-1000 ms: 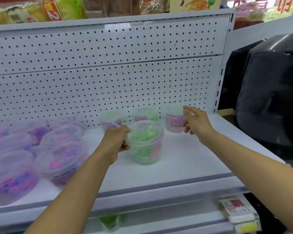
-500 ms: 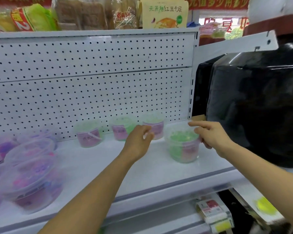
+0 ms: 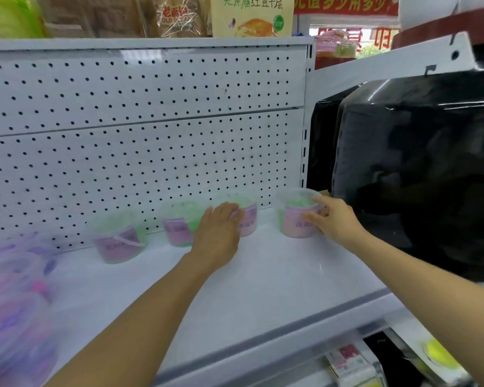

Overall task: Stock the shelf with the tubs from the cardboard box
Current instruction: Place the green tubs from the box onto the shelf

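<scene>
Clear tubs with green contents and pink labels stand in a row along the back of the white shelf [image 3: 263, 289]. My right hand [image 3: 334, 219] grips the rightmost tub [image 3: 295, 219] at the shelf's far right corner. My left hand [image 3: 220, 233] rests against the front of the neighbouring tub [image 3: 248, 219], fingers curled on its side. Two more green tubs, one [image 3: 179, 227] and another [image 3: 119, 241], stand to the left. The cardboard box is not in view.
Larger clear tubs with purple and pink contents [image 3: 17, 317] crowd the shelf's left end. A big black plastic-wrapped object [image 3: 417, 169] stands just right of the shelf. Pegboard [image 3: 140, 135] backs the shelf. Packaged goods sit on the top shelf; price tags hang below.
The green tub went from the shelf's front middle to the back right corner, carried by my right hand. My left hand let go of it and reached to the neighbouring tub.
</scene>
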A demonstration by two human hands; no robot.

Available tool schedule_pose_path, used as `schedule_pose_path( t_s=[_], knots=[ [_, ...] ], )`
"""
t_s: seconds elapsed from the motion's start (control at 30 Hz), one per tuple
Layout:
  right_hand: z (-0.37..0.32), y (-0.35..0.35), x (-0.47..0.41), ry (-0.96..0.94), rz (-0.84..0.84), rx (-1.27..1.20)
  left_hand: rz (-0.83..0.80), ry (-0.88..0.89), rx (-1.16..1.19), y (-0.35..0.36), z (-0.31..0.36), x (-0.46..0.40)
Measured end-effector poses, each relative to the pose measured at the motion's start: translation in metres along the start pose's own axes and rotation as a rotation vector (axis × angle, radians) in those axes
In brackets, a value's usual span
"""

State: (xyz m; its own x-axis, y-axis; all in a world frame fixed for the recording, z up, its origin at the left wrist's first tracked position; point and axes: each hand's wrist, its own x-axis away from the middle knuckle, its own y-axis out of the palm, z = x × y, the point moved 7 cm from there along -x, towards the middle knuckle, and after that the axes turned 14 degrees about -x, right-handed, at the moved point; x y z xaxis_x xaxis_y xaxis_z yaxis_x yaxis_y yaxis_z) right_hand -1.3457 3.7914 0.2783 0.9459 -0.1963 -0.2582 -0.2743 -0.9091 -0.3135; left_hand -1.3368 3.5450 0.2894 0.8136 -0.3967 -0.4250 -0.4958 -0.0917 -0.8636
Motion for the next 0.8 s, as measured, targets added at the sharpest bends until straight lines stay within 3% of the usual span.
schedule_pose_path(
  t_s=[0.17,0.4,0.5,0.67,0.8],
  knots=[
    [0.004,0.015,-0.038,0.003,-0.022,0.195,0.002,-0.016,0.045,0.007,0.002,-0.016],
    [0.018,0.023,-0.066,0.048,-0.024,0.281,-0.029,-0.015,0.071,0.013,0.001,-0.021],
    [0.011,0.027,-0.058,0.021,-0.075,0.473,-0.089,-0.013,0.066,0.014,0.001,-0.018],
    [-0.03,0.025,0.001,-0.274,-0.067,0.881,-0.081,-0.032,0.045,-0.006,0.01,0.005],
    [-0.051,0.014,0.068,-0.488,-0.021,0.875,0.071,-0.03,0.069,-0.038,0.037,0.052]
  ],
)
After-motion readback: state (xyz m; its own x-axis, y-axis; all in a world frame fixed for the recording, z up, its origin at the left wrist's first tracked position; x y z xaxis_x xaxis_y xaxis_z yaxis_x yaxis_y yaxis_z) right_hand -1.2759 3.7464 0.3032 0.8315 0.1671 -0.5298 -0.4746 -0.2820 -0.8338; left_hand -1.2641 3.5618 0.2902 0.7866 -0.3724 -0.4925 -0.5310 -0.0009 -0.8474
